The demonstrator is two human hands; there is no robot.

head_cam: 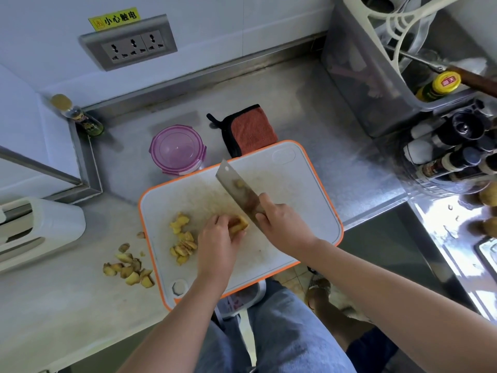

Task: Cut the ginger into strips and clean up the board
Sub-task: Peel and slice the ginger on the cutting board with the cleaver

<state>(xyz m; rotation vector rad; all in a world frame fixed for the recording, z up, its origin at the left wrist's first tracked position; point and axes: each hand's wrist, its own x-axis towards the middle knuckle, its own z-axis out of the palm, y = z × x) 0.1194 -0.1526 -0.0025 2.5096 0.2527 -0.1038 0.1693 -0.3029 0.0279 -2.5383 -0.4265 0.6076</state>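
Roughly halfway: pinching tan ginger chunk (239, 224) in left hand (217, 238), gripping steel cleaver (236, 189) in right hand (279, 222); orange-rimmed white board (309, 211) mid-frame unwiped.

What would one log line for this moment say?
step: cutting ginger | left hand: holds ginger on board | right hand: grips cleaver | scraps: counter, left of board

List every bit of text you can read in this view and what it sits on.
"小心触电": yellow sticker above the wall socket.
"海天", as far as it can be read: red label on the yellow bottle cap.
Spice jar labels and the corked bottle: too blurred to read.
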